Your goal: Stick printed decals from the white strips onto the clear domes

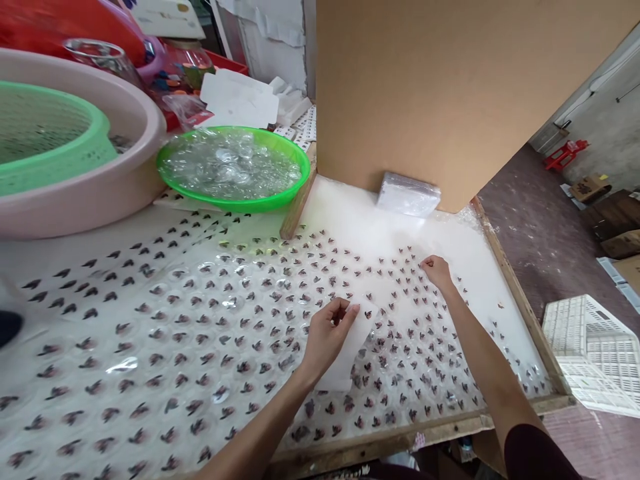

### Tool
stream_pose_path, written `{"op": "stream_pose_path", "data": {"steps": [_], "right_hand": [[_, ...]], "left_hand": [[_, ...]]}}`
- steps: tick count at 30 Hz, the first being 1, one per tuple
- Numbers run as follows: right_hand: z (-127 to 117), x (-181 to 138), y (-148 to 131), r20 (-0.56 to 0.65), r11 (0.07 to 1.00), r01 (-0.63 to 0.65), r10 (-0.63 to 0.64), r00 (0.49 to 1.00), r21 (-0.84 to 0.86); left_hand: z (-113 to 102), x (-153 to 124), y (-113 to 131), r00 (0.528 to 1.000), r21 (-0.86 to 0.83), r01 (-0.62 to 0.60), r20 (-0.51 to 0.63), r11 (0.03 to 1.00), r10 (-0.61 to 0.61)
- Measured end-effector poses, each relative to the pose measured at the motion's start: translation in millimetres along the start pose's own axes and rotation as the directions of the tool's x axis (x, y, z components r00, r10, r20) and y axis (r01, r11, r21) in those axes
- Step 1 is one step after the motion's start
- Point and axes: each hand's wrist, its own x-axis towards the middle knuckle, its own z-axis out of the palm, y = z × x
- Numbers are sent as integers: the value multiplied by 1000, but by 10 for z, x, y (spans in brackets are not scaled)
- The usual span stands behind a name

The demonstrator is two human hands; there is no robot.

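Note:
My left hand (330, 330) pinches the top corner of a white paper sheet (340, 370), which hangs over the middle of the table. Next to its upper edge shows a small dark printed mark. Further right, my right hand (436, 270) is closed, its thumb and fingertips pressed together low over the white tabletop (350, 207). Whatever lies between those fingertips is too small to make out. Around both hands spread many small clear discs (243, 367) with dark leaf-like marks, laid in loose rows.
A bright green basin (300, 190) full of clear plastic pieces stands at the back, beside a large pink tub (145, 160). A wrapped clear stack (409, 195) leans near a tall cardboard sheet (425, 87). Wooden strips (520, 300) edge the table; a white crate (595, 347) sits right.

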Motion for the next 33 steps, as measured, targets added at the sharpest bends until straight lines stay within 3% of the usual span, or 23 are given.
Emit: {"op": "stream_pose_path", "data": {"steps": [6, 9, 12, 14, 17, 24, 29, 33], "right_hand": [[-35, -135, -128, -89, 994, 61, -70, 994, -95], [-55, -413, -320, -144, 987, 162, -159, 977, 11], [7, -903, -591, 35, 904, 293, -319, 947, 310], [79, -1241, -753, 197, 846, 321, -433, 880, 425], [161, -1553, -881, 233, 817, 323, -473, 850, 478], [154, -1597, -837, 227, 814, 347, -489, 842, 467], [153, -1724, -863, 88, 817, 447, -508, 857, 365], [128, -1779, -881, 52, 803, 477, -527, 849, 357]], "left_hand": [[3, -3, -3, 1000, -19, 0, -11, 1000, 0], [0, -7, 1, 1000, -41, 3, -13, 999, -3], [1, -10, -3, 999, -48, 8, -31, 999, -10], [3, -10, -2, 999, -41, 9, -49, 999, -11], [5, -11, 13, 999, -42, 11, -40, 999, -12], [13, -15, 27, 998, -120, 39, 57, 992, -32], [12, -14, 1, 999, -119, 51, 14, 992, -50], [10, -9, -21, 999, -93, 38, -7, 995, -38]]}}
